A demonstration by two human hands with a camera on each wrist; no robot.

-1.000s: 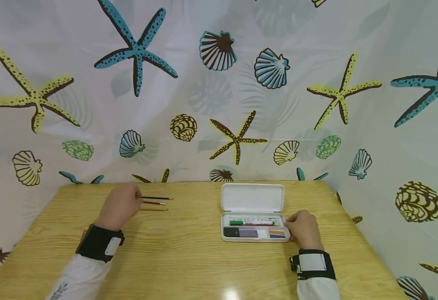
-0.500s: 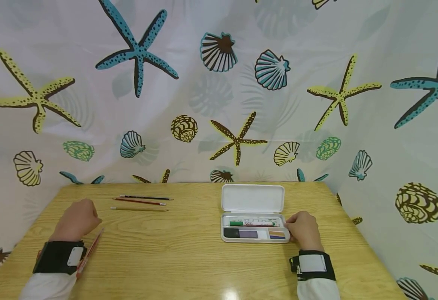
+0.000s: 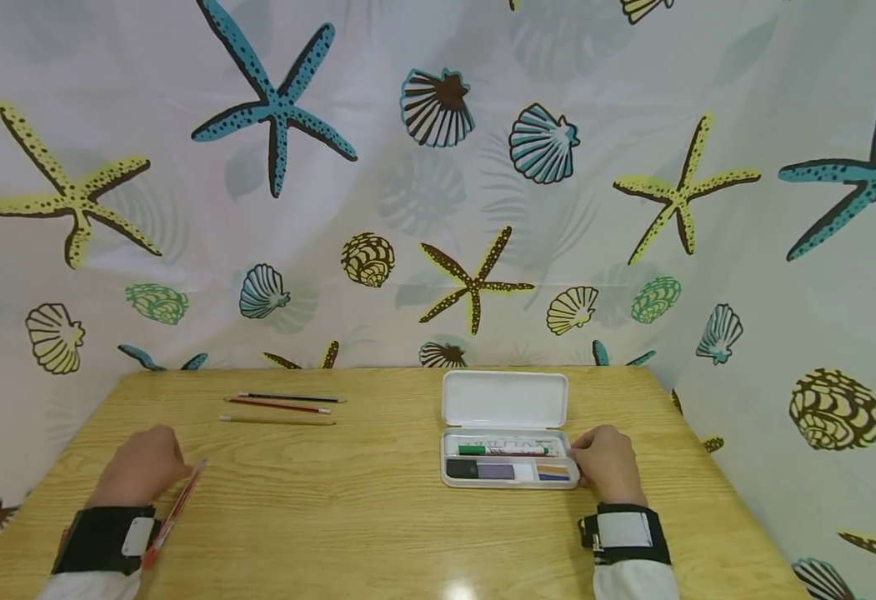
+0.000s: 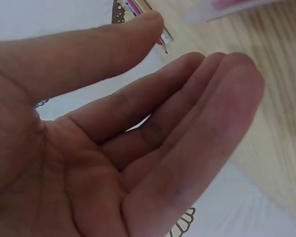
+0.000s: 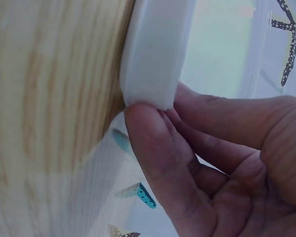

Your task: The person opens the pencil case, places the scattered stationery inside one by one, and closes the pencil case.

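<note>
My left hand [image 3: 141, 467] is low over the left side of the table, beside a clear pen with red parts [image 3: 182, 500]. In the left wrist view, the thumb stands apart from the loosely bent fingers [image 4: 187, 143], with nothing between them. My right hand [image 3: 608, 465] pinches the right end of an open white pencil case [image 3: 508, 485]; the right wrist view shows thumb and fingers at its corner [image 5: 155, 59]. Inside lie a green-capped marker [image 3: 503, 450], a black and purple block [image 3: 483, 469] and an eraser in a striped sleeve [image 3: 553, 472].
Three pencils lie side by side at the back left: a black one [image 3: 295, 397], a red one [image 3: 276, 405] and a plain wooden one [image 3: 278, 420]. The case's lid [image 3: 505, 400] leans back towards the patterned cloth [image 3: 377, 333] behind the wooden table [image 3: 347, 533].
My left hand has drawn away from the pencils, moving left and nearer to me, to beside the pen. The pencils stay on the table. My right hand keeps its hold on the case.
</note>
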